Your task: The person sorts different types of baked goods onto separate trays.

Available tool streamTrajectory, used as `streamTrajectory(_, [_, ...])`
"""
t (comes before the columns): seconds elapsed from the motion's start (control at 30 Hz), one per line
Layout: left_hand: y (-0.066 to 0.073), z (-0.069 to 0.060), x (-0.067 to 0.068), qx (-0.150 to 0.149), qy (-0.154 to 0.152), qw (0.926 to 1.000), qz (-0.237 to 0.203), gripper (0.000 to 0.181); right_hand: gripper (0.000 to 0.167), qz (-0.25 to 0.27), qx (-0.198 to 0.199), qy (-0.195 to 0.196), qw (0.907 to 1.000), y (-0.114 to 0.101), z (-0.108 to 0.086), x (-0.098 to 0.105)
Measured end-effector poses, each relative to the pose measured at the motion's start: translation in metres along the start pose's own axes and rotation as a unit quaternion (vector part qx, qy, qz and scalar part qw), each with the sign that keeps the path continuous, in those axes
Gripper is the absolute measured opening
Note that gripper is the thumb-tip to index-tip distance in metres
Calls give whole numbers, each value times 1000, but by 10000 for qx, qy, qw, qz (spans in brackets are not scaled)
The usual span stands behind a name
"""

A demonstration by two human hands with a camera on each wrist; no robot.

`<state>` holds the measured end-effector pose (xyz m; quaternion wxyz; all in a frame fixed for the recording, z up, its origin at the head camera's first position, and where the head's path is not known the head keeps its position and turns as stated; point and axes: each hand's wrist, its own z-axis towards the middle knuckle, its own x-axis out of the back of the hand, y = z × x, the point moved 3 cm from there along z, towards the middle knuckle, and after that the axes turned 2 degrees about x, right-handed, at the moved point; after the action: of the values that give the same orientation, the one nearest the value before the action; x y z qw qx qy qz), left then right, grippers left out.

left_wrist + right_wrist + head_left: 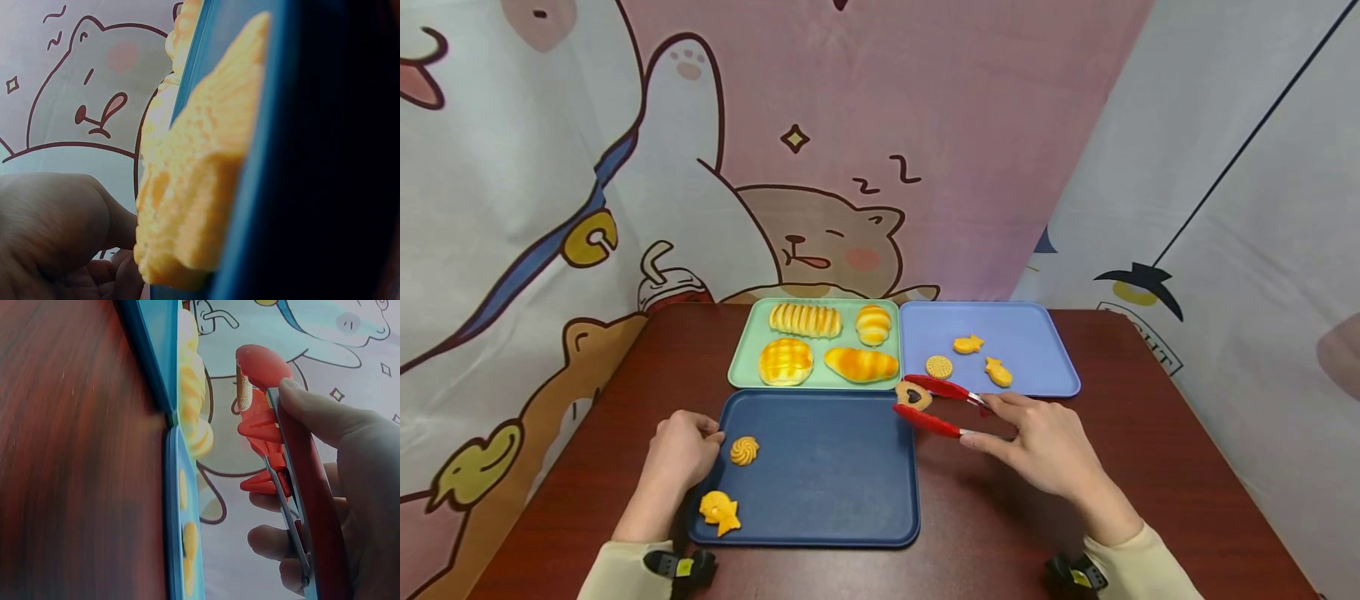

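My right hand (1037,437) grips a pair of red-tipped tongs (936,423), also in the right wrist view. Between the tong tips is a heart-shaped cookie (904,392) with a dark centre, held above the corner where the trays meet. My left hand (681,450), fingers curled, holds the left rim of the dark blue tray (827,492). On that tray lie a swirl cookie (744,451) and a fish-shaped cookie (720,512), which looms large in the left wrist view. The left fingertips are partly hidden there.
Behind the dark blue tray is a green tray (747,333) with several bread pieces. Beside it, a light blue tray (1037,333) carries a round cookie (938,367) and two small fish-shaped cookies (997,372). All trays stand on a brown table (1150,483) before a cartoon-printed cloth.
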<state>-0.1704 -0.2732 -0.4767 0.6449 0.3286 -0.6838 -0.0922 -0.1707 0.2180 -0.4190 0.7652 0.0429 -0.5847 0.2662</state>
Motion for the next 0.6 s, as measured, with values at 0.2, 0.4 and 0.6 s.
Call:
streamTrajectory(0.2, [-1, 0, 0, -31, 14, 10000, -9, 25, 85, -26, -275, -55, 9996, 15, 0, -1])
streamTrajectory(0.4, [-2, 1, -1, -41, 15, 10000, -7, 25, 86, -72, -389, -8, 9992, 30, 0, -5])
streamTrajectory(0.6, [-2, 1, -1, -66, 14, 10000, -23, 24, 85, -188, -450, 18, 9988, 41, 2, -8])
